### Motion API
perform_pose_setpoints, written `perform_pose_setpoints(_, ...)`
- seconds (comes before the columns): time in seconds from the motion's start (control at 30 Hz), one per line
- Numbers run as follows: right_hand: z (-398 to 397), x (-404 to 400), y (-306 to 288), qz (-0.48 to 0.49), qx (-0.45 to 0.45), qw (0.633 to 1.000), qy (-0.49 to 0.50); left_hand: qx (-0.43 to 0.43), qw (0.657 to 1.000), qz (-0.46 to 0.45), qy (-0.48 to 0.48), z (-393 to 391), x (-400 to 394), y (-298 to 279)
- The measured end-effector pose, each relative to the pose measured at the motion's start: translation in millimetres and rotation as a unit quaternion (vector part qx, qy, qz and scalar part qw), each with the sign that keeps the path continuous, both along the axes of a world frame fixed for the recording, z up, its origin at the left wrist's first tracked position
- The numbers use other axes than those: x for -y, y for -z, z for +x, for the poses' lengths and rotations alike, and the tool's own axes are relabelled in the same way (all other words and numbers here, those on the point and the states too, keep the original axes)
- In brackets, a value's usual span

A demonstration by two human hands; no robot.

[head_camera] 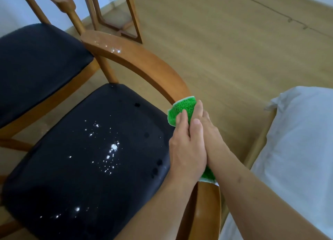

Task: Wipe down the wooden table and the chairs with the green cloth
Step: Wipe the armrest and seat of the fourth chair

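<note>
On the curved wooden backrest rail [144,63] of the near chair [93,149], toward its near end, both hands press the green cloth [178,110] against the wood. Left hand [187,142] lies on the seat side of the rail, fingers straight and together, flat on the cloth. Right hand [209,131] sits just beside it on the outer side, touching the left, fingers straight too, fingertips on the cloth's far edge. Neither hand curls round the cloth; both are flat. Cloth wraps over the rail, one green patch showing ahead of the fingers, another patch below the wrists.

Counts: two hands, one cloth, two chairs with black seats. Second chair [36,63] stands left and further back, its seat near the first chair's rail end. White specks [112,149] lie scattered on the near seat's middle and near edge, a few more on the rail's far end. White fabric [297,140] sits at right. Wooden frame legs [117,11] stand on the floor [225,41] beyond.
</note>
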State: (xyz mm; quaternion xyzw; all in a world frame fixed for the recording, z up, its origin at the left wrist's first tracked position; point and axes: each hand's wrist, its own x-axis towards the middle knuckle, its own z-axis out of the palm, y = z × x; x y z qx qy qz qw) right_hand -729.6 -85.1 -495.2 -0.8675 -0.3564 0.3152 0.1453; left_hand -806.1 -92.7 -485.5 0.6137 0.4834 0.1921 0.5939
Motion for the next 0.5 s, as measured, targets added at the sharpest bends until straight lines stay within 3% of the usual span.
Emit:
perform_pose_setpoints(0.13,0.4,6.9,-2.3,0.021,-0.022,0.999,-0.017,-0.022,0.998,0.043,0.027,-0.6,-1.1,2.3)
perform_pose_setpoints(0.37,0.1,4.5,-7.9,0.006,-0.031,0.999,-0.008,-0.142,0.969,0.067,0.19,-0.1,-25.5,-14.8)
perform_pose_setpoints(0.5,1.1,-7.7,-7.3,0.008,0.014,0.999,-0.04,-0.107,0.981,0.064,0.15,1.5,-29.2,-17.6)
